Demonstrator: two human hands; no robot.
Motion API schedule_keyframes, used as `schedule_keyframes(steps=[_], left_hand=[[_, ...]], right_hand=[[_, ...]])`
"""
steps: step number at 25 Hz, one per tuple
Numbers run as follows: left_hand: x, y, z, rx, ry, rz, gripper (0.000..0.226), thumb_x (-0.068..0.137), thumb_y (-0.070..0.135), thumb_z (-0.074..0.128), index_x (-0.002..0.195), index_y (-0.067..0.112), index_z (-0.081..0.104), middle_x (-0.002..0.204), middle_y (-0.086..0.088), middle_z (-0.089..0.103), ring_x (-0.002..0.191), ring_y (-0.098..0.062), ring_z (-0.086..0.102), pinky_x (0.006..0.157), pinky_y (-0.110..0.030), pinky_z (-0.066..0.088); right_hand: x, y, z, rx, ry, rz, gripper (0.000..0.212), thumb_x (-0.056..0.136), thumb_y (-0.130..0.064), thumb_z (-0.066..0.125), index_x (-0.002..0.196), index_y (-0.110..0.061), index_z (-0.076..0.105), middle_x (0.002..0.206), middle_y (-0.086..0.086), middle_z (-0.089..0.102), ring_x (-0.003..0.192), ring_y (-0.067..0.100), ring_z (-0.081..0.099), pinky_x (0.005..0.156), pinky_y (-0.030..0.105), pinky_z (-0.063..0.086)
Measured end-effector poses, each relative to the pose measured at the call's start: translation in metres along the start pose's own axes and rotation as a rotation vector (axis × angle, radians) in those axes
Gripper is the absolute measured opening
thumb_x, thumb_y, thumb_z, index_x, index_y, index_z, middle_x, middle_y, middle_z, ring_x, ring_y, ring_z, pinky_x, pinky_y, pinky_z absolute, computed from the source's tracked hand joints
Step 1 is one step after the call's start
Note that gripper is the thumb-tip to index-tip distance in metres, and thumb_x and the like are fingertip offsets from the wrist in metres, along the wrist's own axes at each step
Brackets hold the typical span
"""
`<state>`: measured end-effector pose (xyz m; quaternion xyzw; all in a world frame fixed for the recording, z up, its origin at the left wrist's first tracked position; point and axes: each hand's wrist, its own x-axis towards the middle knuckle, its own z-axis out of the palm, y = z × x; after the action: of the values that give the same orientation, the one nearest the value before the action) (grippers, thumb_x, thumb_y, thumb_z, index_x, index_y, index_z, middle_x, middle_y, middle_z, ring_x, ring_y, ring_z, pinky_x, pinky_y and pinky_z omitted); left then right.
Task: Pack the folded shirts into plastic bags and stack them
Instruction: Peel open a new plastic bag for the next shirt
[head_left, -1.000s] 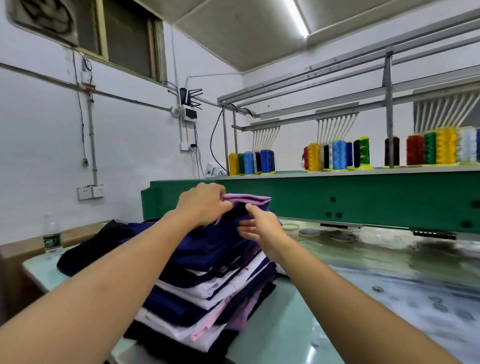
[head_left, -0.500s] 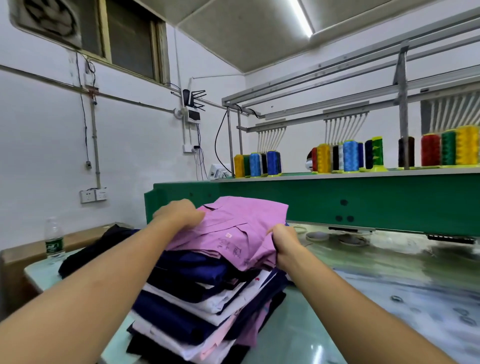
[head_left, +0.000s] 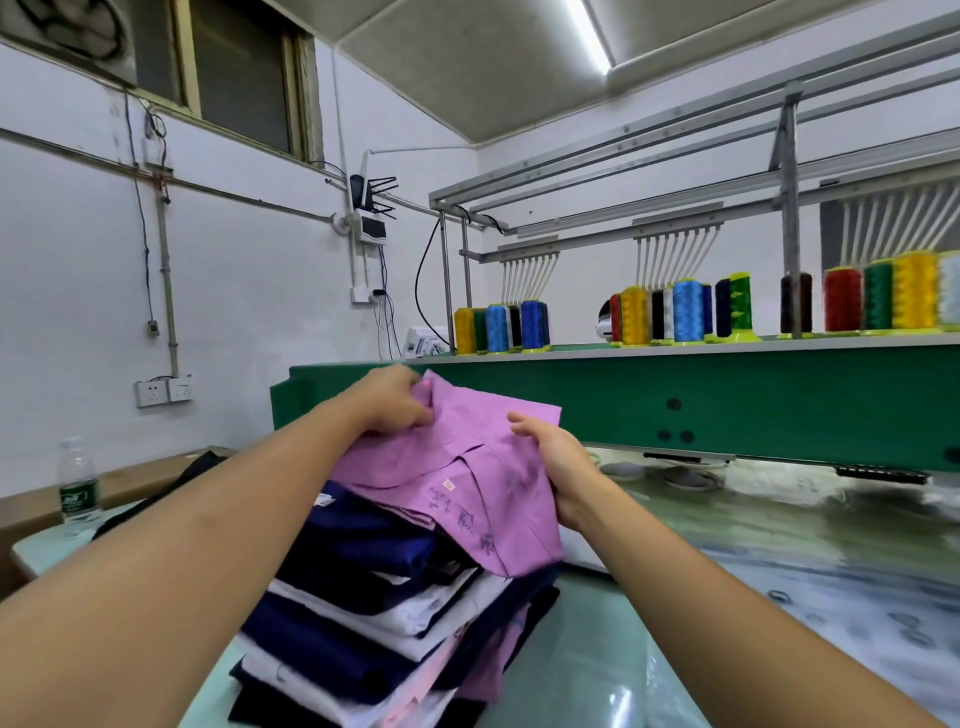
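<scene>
A folded purple shirt (head_left: 467, 467) lies tilted on top of a tall stack of folded shirts (head_left: 374, 613) in navy, white and pink, in the centre of the head view. My left hand (head_left: 395, 400) grips the shirt's far left edge with curled fingers. My right hand (head_left: 556, 457) holds its right edge, thumb on top and fingers under the cloth. Dark embroidered writing shows on the shirt's near right part. No plastic bag is in view.
The stack stands on a pale green glossy table (head_left: 597, 649). A long green embroidery machine (head_left: 727, 400) with several coloured thread spools (head_left: 685, 312) runs behind it. A water bottle (head_left: 78, 488) stands at the far left, by a brown bench and dark cloth.
The purple shirt was pulled out from behind the navy layers onto the top of the stack and toward me. My right hand went from touching its edge to holding its right side.
</scene>
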<state>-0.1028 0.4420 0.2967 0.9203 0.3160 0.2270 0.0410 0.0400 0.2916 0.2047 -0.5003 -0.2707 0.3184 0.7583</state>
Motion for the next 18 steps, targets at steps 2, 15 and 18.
schedule_keyframes(steps=[2, 15, 18], left_hand=[[-0.004, 0.035, -0.006, -0.186, -0.148, 0.123, 0.025, 0.085, 0.029, 0.072, 0.098, 0.008, 0.069, 0.096, -0.008, 0.069, 0.086, -0.024, 0.064, 0.065, -0.029, 0.050], [-0.020, 0.096, 0.068, -0.678, -0.094, -0.020, 0.059, 0.092, 0.034, 0.069, 0.142, 0.018, 0.043, 0.128, -0.003, 0.058, 0.109, -0.020, 0.061, 0.093, -0.037, 0.053], [-0.025, 0.142, 0.094, -0.833, -0.034, 0.059, 0.062, 0.096, 0.031, 0.065, 0.150, 0.020, 0.038, 0.140, -0.001, 0.053, 0.114, -0.015, 0.056, 0.089, -0.024, 0.049]], right_hand=[[0.003, -0.002, 0.005, 0.068, -0.064, 0.040, 0.041, 0.097, -0.039, 0.059, 0.124, -0.010, 0.068, 0.119, 0.016, 0.070, 0.097, 0.030, 0.070, 0.084, 0.037, 0.056], [-0.007, -0.030, -0.039, -0.062, 0.111, -0.157, 0.033, 0.084, 0.013, 0.056, 0.115, 0.006, 0.060, 0.094, 0.024, 0.069, 0.074, 0.029, 0.069, 0.060, 0.033, 0.059], [-0.024, -0.044, -0.086, -0.059, 0.051, -0.159, 0.032, 0.088, 0.002, 0.066, 0.119, 0.003, 0.063, 0.103, 0.022, 0.074, 0.089, 0.033, 0.074, 0.075, 0.040, 0.062]])
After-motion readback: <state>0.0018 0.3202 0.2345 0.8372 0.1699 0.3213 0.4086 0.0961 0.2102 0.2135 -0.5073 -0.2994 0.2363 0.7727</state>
